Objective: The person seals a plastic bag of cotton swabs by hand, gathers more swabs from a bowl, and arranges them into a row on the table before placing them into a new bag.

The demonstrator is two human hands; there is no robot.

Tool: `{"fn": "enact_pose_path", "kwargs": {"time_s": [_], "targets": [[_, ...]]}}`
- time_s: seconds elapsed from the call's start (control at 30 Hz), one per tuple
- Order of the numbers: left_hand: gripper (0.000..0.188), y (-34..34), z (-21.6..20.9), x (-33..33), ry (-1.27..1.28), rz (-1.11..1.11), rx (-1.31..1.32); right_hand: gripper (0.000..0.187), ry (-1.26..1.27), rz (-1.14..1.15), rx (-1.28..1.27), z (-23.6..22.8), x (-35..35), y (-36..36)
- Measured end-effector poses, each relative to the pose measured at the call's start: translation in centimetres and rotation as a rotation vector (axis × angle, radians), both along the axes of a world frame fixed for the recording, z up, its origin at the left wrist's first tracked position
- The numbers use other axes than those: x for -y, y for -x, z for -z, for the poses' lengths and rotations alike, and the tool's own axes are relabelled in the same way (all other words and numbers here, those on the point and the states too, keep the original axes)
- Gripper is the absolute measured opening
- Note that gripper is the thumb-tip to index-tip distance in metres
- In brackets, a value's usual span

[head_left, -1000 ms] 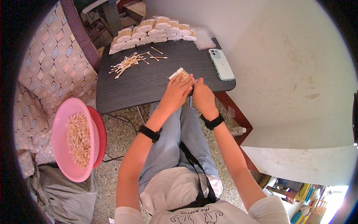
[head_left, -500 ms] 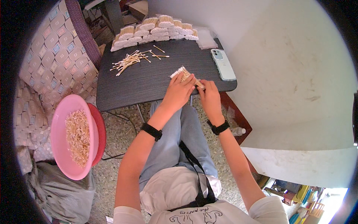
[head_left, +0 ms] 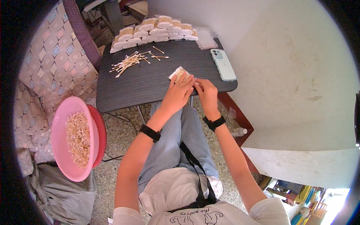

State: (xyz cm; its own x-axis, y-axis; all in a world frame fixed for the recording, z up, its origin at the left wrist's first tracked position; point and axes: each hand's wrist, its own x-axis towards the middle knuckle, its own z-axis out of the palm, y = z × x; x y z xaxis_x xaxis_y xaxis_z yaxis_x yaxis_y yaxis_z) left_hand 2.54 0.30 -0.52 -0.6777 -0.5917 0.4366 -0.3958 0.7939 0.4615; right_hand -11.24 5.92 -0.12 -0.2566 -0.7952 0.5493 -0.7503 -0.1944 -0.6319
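Note:
A small clear bag of cotton swabs (head_left: pixel 179 72) lies near the front edge of the dark table, white tips toward the far left. My left hand (head_left: pixel 177 93) rests over it, fingers laid across the bag and holding it. At the bag's near right end, my right hand (head_left: pixel 207 94) has thumb and fingers pinched together on its edge; the exact grip is partly hidden. Loose cotton swabs (head_left: pixel 129 63) lie in a heap on the left of the table, a few apart from it. Filled swab packs (head_left: pixel 155 32) are stacked along the far edge.
Flat clear bags (head_left: pixel 207 39) lie at the far right of the table (head_left: pixel 123 92), beyond a pale green phone (head_left: pixel 224 65). A pink basin (head_left: pixel 60 150) of swabs sits on a red stool (head_left: pixel 100 135) at left. A wall (head_left: pixel 285 75) rises at right.
The swab bag has turned a little and shifted slightly left under my left hand. My right hand has moved slightly left and up, its fingers drawn closer to the bag's end.

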Motion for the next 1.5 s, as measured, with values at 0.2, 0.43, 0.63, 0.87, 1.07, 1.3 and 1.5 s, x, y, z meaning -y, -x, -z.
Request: {"fn": "enact_pose_path", "kwargs": {"time_s": [0.2, 0.43, 0.63, 0.87, 1.07, 1.3, 1.5], "targets": [[0.045, -0.2, -0.8, 0.1, 0.057, 0.0, -0.024, 0.018, -0.056, -0.171, 0.588, -0.6, 0.3, 1.9], [0.049, 2.0, -1.8, 0.0, -0.034, -0.168, 0.022, 0.014, -0.368, -0.329, 0.538, -0.6, 1.5, 4.5], [0.055, 1.9, -0.3, 1.0, 0.194, -0.242, -0.08, 0.01, -0.295, -0.358, 0.6, -0.2, 1.4, 3.8], [0.053, 2.1, -1.4, 0.9, 0.027, -0.237, 0.005, 0.005, -0.22, -0.393, 0.581, 0.2, 1.0, 4.4], [0.041, 1.6, -0.3, 1.8, 0.191, -0.208, 0.099, 0.006, -0.189, -0.444, 0.575, 0.3, 1.2, 4.2], [0.037, 2.0, -0.1, 1.4, 0.204, -0.205, 0.11, 0.007, -0.259, -0.435, 0.604, -0.1, 1.0, 4.4], [0.044, 1.3, -0.7, 1.2, 0.168, -0.159, 0.092, 0.006, -0.311, -0.435, 0.617, -0.6, 0.9, 4.3]]}}
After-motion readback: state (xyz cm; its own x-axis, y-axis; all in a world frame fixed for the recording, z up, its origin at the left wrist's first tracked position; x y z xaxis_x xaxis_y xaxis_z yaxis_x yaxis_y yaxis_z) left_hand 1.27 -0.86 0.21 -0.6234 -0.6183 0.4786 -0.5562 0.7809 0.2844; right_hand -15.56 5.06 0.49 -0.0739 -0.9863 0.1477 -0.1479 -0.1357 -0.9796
